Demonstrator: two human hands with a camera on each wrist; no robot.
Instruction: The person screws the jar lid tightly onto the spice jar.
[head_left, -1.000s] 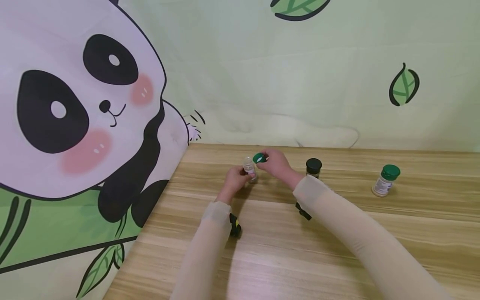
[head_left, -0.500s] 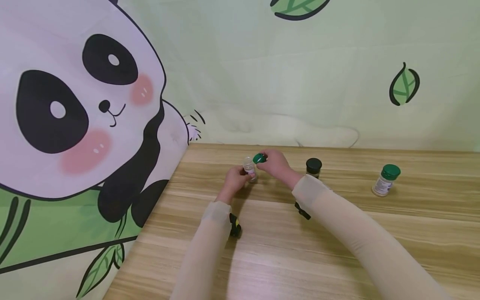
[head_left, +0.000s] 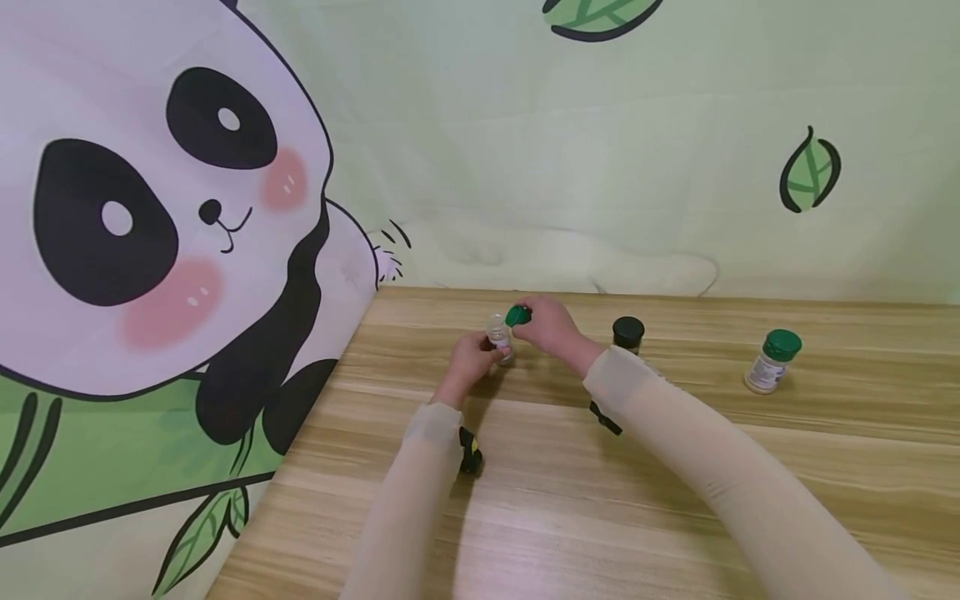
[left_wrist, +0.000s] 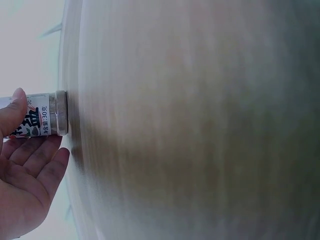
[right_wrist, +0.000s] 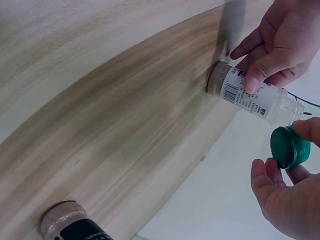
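Observation:
My left hand (head_left: 468, 360) grips a small clear spice jar (head_left: 498, 330) with a white label, its thumb across the label. The jar stands upright on the table, its clear neck bare. A pale fill shows at its bottom in the left wrist view (left_wrist: 62, 112). Just right of the jar's mouth, my right hand (head_left: 553, 327) pinches a green cap (right_wrist: 287, 147) between thumb and fingers. The cap is held tilted in the air, apart from the jar.
A black-capped jar (head_left: 627, 332) stands behind my right forearm, partly hidden by the sleeve. Farther right is a green-capped jar (head_left: 772, 362) with a white label. The wooden table (head_left: 540, 500) meets a panda-printed backdrop (head_left: 525, 183) at its back and left edges.
The green cap has turned slightly in my right fingers, so the light patch on it has faded from sight. My left hand and the jar stay in place.

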